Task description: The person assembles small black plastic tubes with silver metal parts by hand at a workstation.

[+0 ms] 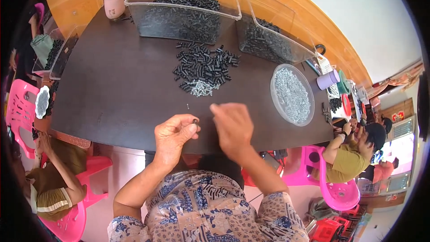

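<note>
My left hand (172, 138) is closed near the table's front edge, pinching a small black cylindrical part (195, 121) between thumb and fingers. To its right, my right hand (235, 127) hovers above the table, smeared by motion. Whether it holds anything cannot be made out. Just beyond my left hand, one tiny silver spring (188, 106) lies by itself on the table. Farther off, a small heap of silver springs (201, 88) touches the near side of a loose pile of short black ribbed parts (204, 64).
Two clear bins, one large (183, 6) and one at its right (277, 42), hold black parts behind the pile. A round tray (310, 107) of silver pieces stands right. A pink bottle (113, 2) and a purple cup (328, 79) flank the dark table (112, 76). People sit at both sides.
</note>
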{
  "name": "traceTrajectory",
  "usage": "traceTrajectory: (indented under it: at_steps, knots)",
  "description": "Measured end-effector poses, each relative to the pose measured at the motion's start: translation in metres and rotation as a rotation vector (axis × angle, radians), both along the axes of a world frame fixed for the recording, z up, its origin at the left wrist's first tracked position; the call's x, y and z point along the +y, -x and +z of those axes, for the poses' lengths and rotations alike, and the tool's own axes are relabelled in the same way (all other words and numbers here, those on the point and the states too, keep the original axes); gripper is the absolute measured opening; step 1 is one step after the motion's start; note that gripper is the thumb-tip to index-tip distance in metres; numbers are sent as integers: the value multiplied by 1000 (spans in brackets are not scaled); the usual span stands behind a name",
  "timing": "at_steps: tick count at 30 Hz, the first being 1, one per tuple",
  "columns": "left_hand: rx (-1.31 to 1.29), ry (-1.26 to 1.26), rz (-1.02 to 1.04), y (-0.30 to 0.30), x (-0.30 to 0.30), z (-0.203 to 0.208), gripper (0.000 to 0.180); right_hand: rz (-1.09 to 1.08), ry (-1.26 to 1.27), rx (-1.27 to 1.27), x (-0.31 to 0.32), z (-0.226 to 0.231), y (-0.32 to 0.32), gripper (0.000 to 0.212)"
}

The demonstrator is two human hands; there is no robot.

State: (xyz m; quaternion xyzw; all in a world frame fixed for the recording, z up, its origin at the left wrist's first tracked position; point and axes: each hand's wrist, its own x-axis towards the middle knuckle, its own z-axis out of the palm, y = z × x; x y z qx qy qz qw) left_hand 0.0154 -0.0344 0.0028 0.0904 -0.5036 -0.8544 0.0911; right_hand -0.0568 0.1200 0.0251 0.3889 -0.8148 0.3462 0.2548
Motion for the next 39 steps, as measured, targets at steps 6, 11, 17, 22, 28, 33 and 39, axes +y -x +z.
traceTrajectory:
  at_steps: [6, 11, 17, 22, 28, 33, 39]
  knots:
    - [31, 87, 70, 0, -10, -2, 18, -118, -20, -37, 0, -1, 66, 16]
    - [19, 76, 82, -6, -17, -9, 17, 61, -97, 32, -37, -9, 83, 8]
    - [-20, 103, 101, -10, -28, -6, 17, 177, -283, 109, -68, -11, 77, 15]
    - [-20, 98, 89, -11, -34, -8, 16, 111, -467, 216, -89, -11, 81, 14]
    - [-25, 89, 99, -9, -35, -6, 18, 82, -711, 281, -100, -14, 85, 13]
    - [-32, 133, 101, -7, -38, -6, 18, 75, -550, 191, -96, -16, 87, 10]
    - [-16, 156, 111, -3, -38, -5, 18, 55, -331, 203, -95, -18, 90, 5]
